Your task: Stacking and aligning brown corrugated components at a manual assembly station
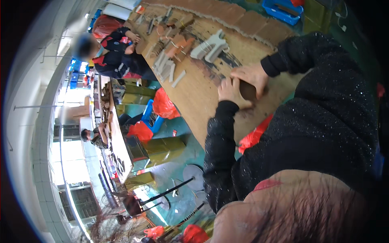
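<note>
Both of my hands are on a small dark brown piece (247,90) with flat faces at the wooden table. What it is made of, I cannot tell. My left hand (230,92) grips its near left side, thumb stretched along the lower edge. From the far right, my right hand (253,77) curls over the top and side, its fingertips close to those of the left. White curved pieces (210,46) lie on the table beyond my hands. Farther off are orange-brown pieces (178,46) and pale strips (163,67).
The wooden table (194,95) has dark stains and a brown cover along its far edge. A co-worker (117,54) sits at its far left. Red bags (165,104) and a blue crate (150,117) are on the floor. Another person (98,137) works at a second table.
</note>
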Demonstrator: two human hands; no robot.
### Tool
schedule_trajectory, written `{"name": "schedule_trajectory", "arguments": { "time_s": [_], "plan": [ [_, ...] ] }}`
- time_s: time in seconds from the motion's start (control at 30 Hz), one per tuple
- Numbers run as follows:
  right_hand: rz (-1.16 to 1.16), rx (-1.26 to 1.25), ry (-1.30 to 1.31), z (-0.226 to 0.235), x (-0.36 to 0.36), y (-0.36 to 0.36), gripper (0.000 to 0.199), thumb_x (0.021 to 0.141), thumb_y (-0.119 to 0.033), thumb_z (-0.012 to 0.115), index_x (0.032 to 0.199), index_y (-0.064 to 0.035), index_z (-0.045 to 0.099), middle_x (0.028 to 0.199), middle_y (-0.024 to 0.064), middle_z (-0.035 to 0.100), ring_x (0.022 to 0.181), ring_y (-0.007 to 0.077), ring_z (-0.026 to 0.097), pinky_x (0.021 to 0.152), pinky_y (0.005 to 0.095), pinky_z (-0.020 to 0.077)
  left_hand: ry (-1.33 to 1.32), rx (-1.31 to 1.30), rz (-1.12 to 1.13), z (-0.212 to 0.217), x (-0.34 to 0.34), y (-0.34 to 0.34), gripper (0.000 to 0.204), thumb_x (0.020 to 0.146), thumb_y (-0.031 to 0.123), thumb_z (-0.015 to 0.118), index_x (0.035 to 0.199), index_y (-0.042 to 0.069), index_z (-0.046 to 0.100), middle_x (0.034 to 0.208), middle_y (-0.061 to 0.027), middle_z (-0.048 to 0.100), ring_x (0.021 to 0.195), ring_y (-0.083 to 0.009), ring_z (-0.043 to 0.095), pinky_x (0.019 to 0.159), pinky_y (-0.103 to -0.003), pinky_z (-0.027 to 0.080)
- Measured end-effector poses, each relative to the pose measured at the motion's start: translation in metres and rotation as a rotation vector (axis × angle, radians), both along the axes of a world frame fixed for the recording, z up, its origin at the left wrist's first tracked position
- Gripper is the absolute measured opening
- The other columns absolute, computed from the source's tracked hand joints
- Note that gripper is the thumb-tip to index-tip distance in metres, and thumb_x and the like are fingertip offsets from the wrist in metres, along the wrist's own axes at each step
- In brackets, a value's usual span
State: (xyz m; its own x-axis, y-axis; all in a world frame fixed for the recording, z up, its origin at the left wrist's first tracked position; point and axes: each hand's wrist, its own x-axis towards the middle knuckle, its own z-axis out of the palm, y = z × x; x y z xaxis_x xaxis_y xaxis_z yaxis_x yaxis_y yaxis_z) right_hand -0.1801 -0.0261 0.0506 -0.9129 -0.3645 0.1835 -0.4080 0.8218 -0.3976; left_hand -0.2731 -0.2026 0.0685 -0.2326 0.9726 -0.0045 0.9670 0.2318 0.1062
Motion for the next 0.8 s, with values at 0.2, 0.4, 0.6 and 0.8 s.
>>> {"name": "schedule_trajectory", "arguments": {
  "time_s": [0.2,0.4,0.6,0.8],
  "plan": [
    [-0.159,-0.031,-0.326,0.020,-0.032,-0.033,0.121,0.044,-0.043,0.083,0.137,0.0050,0.023,0.128,0.0273,0.044,0.118,0.0391,0.046,0.102,0.0408,0.0365,0.003,-0.026,-0.013,0.006,-0.036,-0.015,0.099,0.043,0.051,0.081,0.123,0.003,0.048,0.123,-0.0191,0.052,0.118,-0.0342,0.048,0.099,-0.041,0.041],
    [-0.177,0.028,-0.415,0.033,-0.045,-0.077,0.122,0.047,-0.043,0.082,0.142,0.0004,0.019,0.134,0.0258,0.041,0.125,0.0370,0.042,0.105,0.0405,0.0327,0.029,-0.072,-0.011,0.003,-0.053,-0.056,0.100,0.043,0.053,0.081,0.124,0.003,0.048,0.127,-0.0177,0.050,0.119,-0.0318,0.048,0.100,-0.040,0.041],
    [-0.222,0.060,-0.314,0.013,-0.042,-0.103,0.126,0.046,-0.045,0.083,0.142,0.0020,0.016,0.136,0.0270,0.036,0.129,0.0373,0.035,0.107,0.0391,0.0298,0.034,-0.075,-0.024,0.006,-0.046,-0.084,0.099,0.045,0.052,0.081,0.123,0.003,0.047,0.124,-0.0172,0.051,0.117,-0.0302,0.050,0.097,-0.040,0.042],
    [-0.220,0.028,-0.436,0.021,-0.075,-0.106,0.130,0.043,-0.047,0.084,0.143,0.0008,0.015,0.136,0.0272,0.036,0.129,0.0396,0.035,0.108,0.0436,0.0283,0.051,-0.115,0.018,0.002,-0.077,-0.079,0.097,0.046,0.053,0.081,0.120,0.001,0.046,0.120,-0.0170,0.055,0.113,-0.0305,0.054,0.094,-0.039,0.045]
  ]
}}
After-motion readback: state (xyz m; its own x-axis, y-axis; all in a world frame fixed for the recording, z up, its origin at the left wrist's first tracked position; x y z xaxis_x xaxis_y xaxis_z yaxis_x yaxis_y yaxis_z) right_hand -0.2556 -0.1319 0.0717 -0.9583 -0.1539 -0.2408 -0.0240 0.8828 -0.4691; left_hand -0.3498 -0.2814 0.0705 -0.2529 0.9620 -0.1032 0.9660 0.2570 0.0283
